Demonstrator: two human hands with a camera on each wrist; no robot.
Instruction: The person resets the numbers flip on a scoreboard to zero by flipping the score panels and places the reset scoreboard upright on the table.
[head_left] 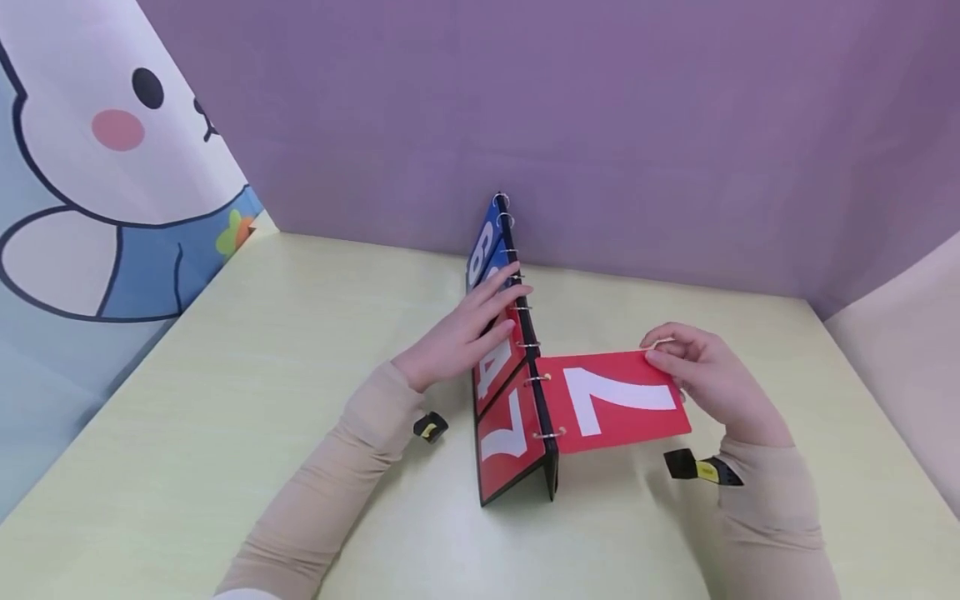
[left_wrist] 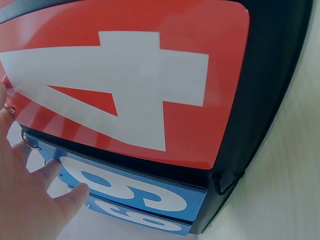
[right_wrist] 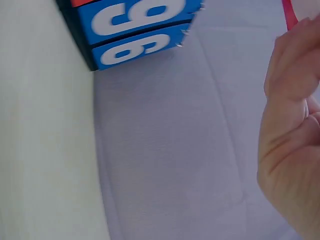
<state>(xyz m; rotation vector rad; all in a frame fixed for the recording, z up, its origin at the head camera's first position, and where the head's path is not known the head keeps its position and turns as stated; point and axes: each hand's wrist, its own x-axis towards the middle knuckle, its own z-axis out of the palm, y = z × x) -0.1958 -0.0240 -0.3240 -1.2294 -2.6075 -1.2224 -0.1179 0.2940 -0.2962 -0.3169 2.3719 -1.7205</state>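
Observation:
A tabletop flip scoreboard (head_left: 531, 333) stands like a tent, with metal rings along its top edge. Its near half carries red cards, a 4 (left_wrist: 135, 90) and a 7 (head_left: 504, 435); blue cards (right_wrist: 137, 50) fill the far half. My left hand (head_left: 468, 332) rests over the top edge near the middle, fingers mostly straight and spread. Between thumb and fingers, my right hand (head_left: 708, 375) pinches the outer edge of a red number card (head_left: 615, 404) marked 7. That card stretches out nearly flat to the right, still on its rings.
The scoreboard stands on a pale yellow table (head_left: 360, 283). A purple cloth backdrop (head_left: 600, 150) rises behind it, and a cartoon-print cloth (head_left: 90, 183) hangs at the left. Dark straps with yellow marks (head_left: 707, 471) sit at both wrists.

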